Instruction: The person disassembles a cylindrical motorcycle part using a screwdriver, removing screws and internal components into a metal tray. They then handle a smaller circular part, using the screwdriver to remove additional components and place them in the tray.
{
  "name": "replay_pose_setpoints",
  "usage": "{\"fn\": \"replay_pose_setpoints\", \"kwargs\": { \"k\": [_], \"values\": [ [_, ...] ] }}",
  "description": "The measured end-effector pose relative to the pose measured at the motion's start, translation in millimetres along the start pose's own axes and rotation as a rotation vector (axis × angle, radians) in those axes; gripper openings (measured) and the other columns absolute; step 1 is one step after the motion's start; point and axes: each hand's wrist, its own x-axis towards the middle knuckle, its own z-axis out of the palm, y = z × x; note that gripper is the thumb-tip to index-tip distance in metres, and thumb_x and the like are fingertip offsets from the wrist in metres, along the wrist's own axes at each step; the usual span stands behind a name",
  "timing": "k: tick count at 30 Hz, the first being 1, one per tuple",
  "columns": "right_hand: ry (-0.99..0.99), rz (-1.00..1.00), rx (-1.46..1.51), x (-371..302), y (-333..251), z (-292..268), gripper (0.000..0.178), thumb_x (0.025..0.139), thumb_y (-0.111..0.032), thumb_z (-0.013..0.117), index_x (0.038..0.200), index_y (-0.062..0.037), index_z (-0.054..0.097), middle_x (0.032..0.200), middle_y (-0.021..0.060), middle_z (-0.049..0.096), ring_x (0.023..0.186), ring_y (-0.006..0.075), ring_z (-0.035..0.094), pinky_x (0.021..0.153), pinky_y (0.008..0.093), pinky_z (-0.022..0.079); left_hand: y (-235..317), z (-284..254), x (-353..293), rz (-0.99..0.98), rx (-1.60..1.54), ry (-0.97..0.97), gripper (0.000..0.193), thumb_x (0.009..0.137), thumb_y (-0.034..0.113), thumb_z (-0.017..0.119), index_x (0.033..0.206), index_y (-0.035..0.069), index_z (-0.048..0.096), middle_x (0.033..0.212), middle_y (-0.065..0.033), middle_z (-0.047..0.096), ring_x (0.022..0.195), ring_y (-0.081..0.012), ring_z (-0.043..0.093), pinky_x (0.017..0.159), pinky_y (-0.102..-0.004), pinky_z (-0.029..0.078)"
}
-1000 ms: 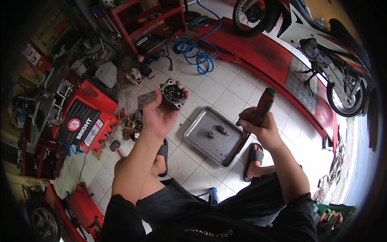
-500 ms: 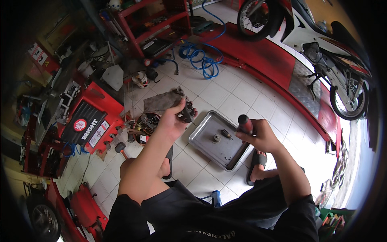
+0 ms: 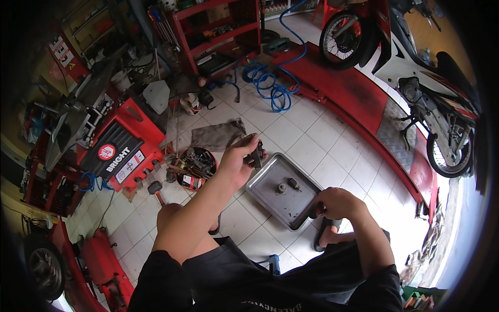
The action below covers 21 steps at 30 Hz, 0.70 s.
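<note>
My left hand is closed around a small dark metal part, raised above the left edge of a shallow metal tray. Fingers hide much of that part. Over the tray's right edge, my right hand grips a tool with a thick red-and-black handle; its working end is not visible. In the tray lie a round metal piece and a small dark cylindrical part, with dark specks near the tray's lower corner.
A grey rag and a round container of tools and parts lie left of the tray. A hammer is nearby. Beyond are a red machine, a coiled blue hose, a red lift platform and a motorcycle.
My right hand has lowered toward the tray's right edge and turned, so the tool's handle now points down and shows less. My left hand still holds the metal part. The view has shifted slightly.
</note>
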Motion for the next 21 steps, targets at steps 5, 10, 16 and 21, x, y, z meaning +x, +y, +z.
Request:
{"fn": "replay_pose_setpoints", "kwargs": {
  "k": [5,10,16,21],
  "values": [
    [-0.085,0.094,0.007,3.6,-10.5,0.5,0.025,0.084,-0.03,0.078,0.102,-0.0117,0.077,0.095,0.0124,0.073,0.095,0.0336,0.071,0.084,0.0436,0.056,-4.4,-0.8,-4.3,-0.003,-0.021,0.015,0.015,0.094,0.01,0.073,0.106,0.003,0.068,0.097,-0.006,0.064,0.092,-0.0241,0.063,0.087,-0.039,0.056],
    [-0.004,0.051,0.04,3.3,-11.5,-3.9,0.017,0.08,-0.014,0.076,0.097,-0.01,0.075,0.096,0.0088,0.074,0.095,0.0283,0.07,0.084,0.0378,0.054,-10.8,-3.9,-4.2,-0.034,0.035,-0.003,0.024,0.096,0.012,0.07,0.119,0.006,0.065,0.108,-0.0061,0.061,0.103,-0.0242,0.059,0.095,-0.0442,0.054],
    [-0.029,0.068,0.017,3.6,-7.7,-3.1,0.02,0.081,-0.013,0.076,0.101,-0.0143,0.077,0.097,0.0094,0.073,0.097,0.031,0.07,0.084,0.0424,0.056,-14.9,-1.6,-1.5,-0.023,0.053,-0.007,0.023,0.096,0.01,0.07,0.118,0.006,0.066,0.107,-0.0051,0.061,0.101,-0.0242,0.06,0.094,-0.0433,0.055],
    [-0.048,0.076,0.035,-1.3,-10.4,-5.4,0.025,0.077,-0.008,0.074,0.101,-0.0162,0.077,0.102,0.0076,0.072,0.102,0.0304,0.069,0.085,0.0411,0.055,-15.4,1.6,-1.5,-0.024,0.064,0.008,0.023,0.095,0.01,0.071,0.117,0.005,0.066,0.106,-0.0065,0.063,0.1,-0.0246,0.062,0.094,-0.0425,0.055]
  ]
}}
